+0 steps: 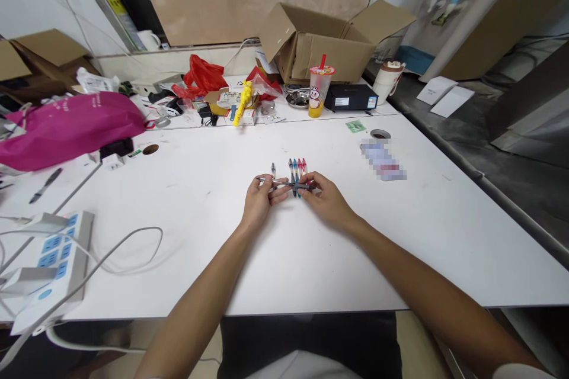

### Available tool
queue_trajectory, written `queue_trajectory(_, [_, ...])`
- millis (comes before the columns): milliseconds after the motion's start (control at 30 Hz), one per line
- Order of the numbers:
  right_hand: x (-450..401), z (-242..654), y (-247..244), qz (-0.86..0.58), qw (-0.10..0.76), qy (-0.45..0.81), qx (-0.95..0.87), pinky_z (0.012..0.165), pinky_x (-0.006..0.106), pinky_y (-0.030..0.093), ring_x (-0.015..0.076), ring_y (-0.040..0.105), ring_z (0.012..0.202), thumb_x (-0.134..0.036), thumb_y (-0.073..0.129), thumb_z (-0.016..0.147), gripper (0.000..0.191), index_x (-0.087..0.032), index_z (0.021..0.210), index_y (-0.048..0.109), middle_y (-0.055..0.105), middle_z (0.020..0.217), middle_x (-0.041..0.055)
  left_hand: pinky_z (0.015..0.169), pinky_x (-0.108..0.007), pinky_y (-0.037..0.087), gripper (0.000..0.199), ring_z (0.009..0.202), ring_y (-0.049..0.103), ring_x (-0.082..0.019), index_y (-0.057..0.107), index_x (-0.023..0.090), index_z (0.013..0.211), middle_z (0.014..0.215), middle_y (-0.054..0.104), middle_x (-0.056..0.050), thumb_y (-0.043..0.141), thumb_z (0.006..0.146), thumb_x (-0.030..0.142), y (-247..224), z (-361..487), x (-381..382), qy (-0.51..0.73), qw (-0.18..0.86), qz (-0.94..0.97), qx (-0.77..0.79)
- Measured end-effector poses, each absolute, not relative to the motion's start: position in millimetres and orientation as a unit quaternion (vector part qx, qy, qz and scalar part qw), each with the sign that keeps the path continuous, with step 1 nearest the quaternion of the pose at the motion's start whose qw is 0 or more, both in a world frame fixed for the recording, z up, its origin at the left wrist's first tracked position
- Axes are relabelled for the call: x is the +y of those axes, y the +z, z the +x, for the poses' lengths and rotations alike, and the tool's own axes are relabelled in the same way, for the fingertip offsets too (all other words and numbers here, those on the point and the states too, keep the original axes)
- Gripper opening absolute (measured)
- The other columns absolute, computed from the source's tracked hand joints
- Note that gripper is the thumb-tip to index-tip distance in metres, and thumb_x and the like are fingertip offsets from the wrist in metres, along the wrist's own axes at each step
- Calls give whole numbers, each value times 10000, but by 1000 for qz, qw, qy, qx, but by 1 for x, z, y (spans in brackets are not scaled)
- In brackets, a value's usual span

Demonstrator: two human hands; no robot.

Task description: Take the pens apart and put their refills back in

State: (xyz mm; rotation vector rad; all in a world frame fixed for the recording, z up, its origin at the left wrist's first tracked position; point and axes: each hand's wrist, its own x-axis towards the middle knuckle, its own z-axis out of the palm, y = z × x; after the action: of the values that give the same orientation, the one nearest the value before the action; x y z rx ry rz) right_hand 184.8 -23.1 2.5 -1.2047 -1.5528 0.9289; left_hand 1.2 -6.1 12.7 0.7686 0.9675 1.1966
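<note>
My left hand [258, 201] pinches the thin, pale end of a pen [281, 182] between thumb and fingers. The fingers of my right hand [329, 196] are closed on its dark end, so the pen lies nearly level between both hands, just above the table. Whether it is one whole pen or parted pieces, I cannot tell. Right behind my hands, several pens [295, 163] lie side by side on the white table, with black, blue and red ends; my fingers partly cover them. Another dark-tipped pen [273, 168] lies apart, left of that row.
On the white table [186, 260] are a power strip [56, 260] with cables at left, a magenta bag [84, 127], and a drink cup [317, 92] before an open cardboard box [324, 41]. A tape roll [380, 134] and a blurred-out item [383, 160] lie at right.
</note>
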Motion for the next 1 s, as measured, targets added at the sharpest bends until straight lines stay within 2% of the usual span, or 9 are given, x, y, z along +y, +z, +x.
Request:
queue_trajectory(67, [-23, 185, 3, -492, 463, 387, -628, 805, 382, 514, 211, 622, 906, -438, 672, 878, 254, -239, 1033, 640, 689, 1027, 58, 790, -347, 620, 171, 869, 775, -216, 500, 186, 984, 1111, 747, -157, 600, 970, 324, 12, 1, -6, 527, 651, 340, 427])
queue_trajectory(167, [-23, 185, 3, -489, 440, 435, -615, 742, 374, 517, 199, 626, 820, -470, 588, 932, 284, -228, 1057, 669, 712, 968, 61, 786, -340, 619, 174, 870, 775, -214, 496, 187, 976, 1116, 747, -156, 590, 976, 334, 11, 1, -6, 524, 648, 345, 431])
queue_trajectory(300, [-23, 186, 4, -493, 468, 377, -630, 802, 376, 502, 217, 638, 952, -408, 640, 902, 207, -247, 1014, 706, 721, 1054, 53, 792, -333, 611, 177, 881, 774, -210, 480, 190, 965, 1105, 746, -149, 591, 977, 328, 13, 2, -7, 530, 649, 337, 430])
queue_trajectory(367, [-23, 187, 5, -487, 483, 355, -635, 768, 359, 497, 224, 639, 986, -396, 656, 889, 190, -254, 1001, 714, 712, 1065, 52, 773, -323, 608, 175, 882, 774, -211, 467, 194, 963, 1089, 745, -138, 583, 981, 324, 15, 2, -7, 537, 648, 327, 430])
queue_trajectory(467, [-21, 189, 5, -481, 488, 358, -635, 708, 344, 491, 226, 647, 960, -401, 668, 878, 192, -254, 992, 714, 711, 1053, 56, 735, -298, 602, 188, 868, 775, -205, 447, 209, 961, 1071, 742, -106, 586, 978, 335, 16, 0, -6, 553, 645, 318, 421])
queue_trajectory(600, [-18, 195, 5, -482, 493, 364, -626, 689, 342, 494, 226, 658, 923, -402, 684, 870, 215, -244, 1015, 712, 726, 1044, 62, 693, -269, 589, 211, 853, 777, -203, 431, 223, 964, 1056, 741, -85, 597, 969, 353, 15, -3, -4, 570, 641, 314, 406])
queue_trajectory(733, [-15, 208, 11, -475, 498, 355, -633, 700, 350, 486, 220, 654, 883, -401, 671, 881, 266, -232, 1077, 730, 734, 1059, 68, 656, -233, 576, 155, 840, 778, -187, 414, 224, 972, 1033, 742, -73, 533, 1001, 319, 15, -6, -1, 585, 634, 299, 408])
queue_trajectory(800, [-14, 215, 14, -471, 496, 350, -640, 691, 353, 476, 210, 639, 833, -410, 650, 894, 295, -234, 1114, 740, 734, 1011, 61, 639, -224, 569, 116, 834, 777, -181, 411, 226, 984, 1031, 743, -73, 499, 1011, 296, 16, -7, 0, 590, 631, 288, 413])
queue_trajectory(1000, [-11, 226, 18, -459, 526, 367, -614, 669, 349, 463, 189, 585, 723, -414, 662, 879, 243, -224, 992, 764, 699, 807, 43, 645, -245, 560, 129, 854, 775, -204, 427, 230, 1024, 1059, 740, -86, 513, 1003, 324, 14, -11, 1, 606, 615, 293, 410])
